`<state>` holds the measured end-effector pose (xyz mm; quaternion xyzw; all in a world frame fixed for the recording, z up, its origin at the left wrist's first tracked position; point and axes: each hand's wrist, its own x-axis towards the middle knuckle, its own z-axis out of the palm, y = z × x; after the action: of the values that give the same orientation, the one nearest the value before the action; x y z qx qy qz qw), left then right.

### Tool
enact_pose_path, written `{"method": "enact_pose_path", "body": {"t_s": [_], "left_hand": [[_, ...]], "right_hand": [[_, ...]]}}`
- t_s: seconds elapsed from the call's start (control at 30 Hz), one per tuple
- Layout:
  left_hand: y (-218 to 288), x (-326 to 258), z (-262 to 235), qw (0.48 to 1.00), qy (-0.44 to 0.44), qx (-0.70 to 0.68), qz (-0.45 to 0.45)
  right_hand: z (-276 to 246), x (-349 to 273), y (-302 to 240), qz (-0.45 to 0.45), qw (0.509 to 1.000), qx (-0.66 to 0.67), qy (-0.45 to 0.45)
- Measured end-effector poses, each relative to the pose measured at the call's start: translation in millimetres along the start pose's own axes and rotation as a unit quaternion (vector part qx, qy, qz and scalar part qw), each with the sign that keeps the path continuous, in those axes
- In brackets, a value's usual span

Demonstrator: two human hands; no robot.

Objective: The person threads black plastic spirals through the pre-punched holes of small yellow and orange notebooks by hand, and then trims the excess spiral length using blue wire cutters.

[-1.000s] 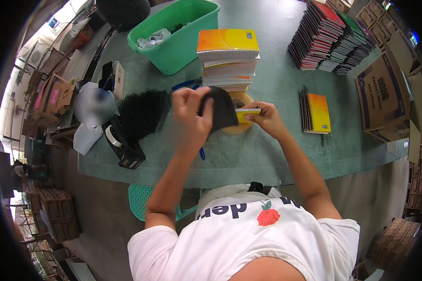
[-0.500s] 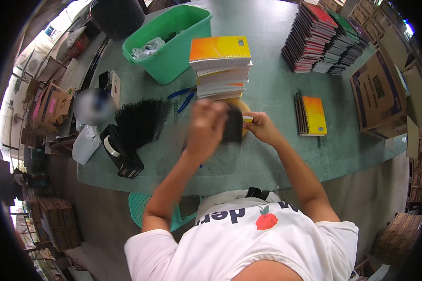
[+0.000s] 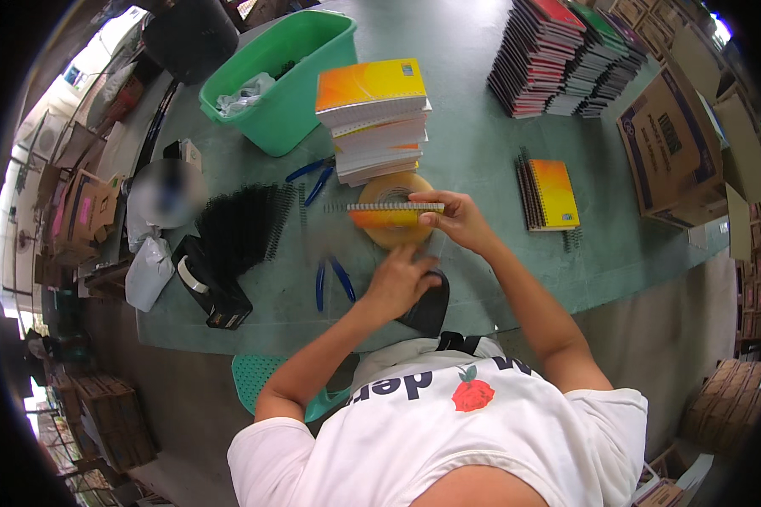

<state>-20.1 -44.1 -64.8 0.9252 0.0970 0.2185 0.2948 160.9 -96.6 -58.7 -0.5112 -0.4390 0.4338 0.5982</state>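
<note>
R hand [image 3: 457, 218] pinches notebook [image 3: 393, 216] by its right end, thumb under, fingers over; it juts left, yellow-orange, white edge up w/ dark coil loops along it. R forearm slants up fr lower right. L hand [image 3: 400, 283], lower left of R, half-curled, palm down; can't tell if it grips black pad [image 3: 429, 308] beside it. Tape roll [image 3: 379, 188] behind notebook; pliers [image 3: 320, 287] left of L hand.

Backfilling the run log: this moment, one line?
right hand: holds notebook over yellow roll | left hand: beside black pad | notebook stack: beyond yellow roll
</note>
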Motion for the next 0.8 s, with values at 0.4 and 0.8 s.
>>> {"method": "enact_pose_path", "body": {"t_s": [0.4,0.8], "left_hand": [[5.0,75.2,-62.1,0.991,0.008,0.131,-0.023],[3.0,92.8,-29.6,0.996,-0.034,0.057,0.058]], "right_hand": [[-4.2,-16.8,12.1,0.012,0.996,-0.053,0.067],[-11.7,-18.4,30.4,-0.025,0.987,-0.13,0.095]]}}
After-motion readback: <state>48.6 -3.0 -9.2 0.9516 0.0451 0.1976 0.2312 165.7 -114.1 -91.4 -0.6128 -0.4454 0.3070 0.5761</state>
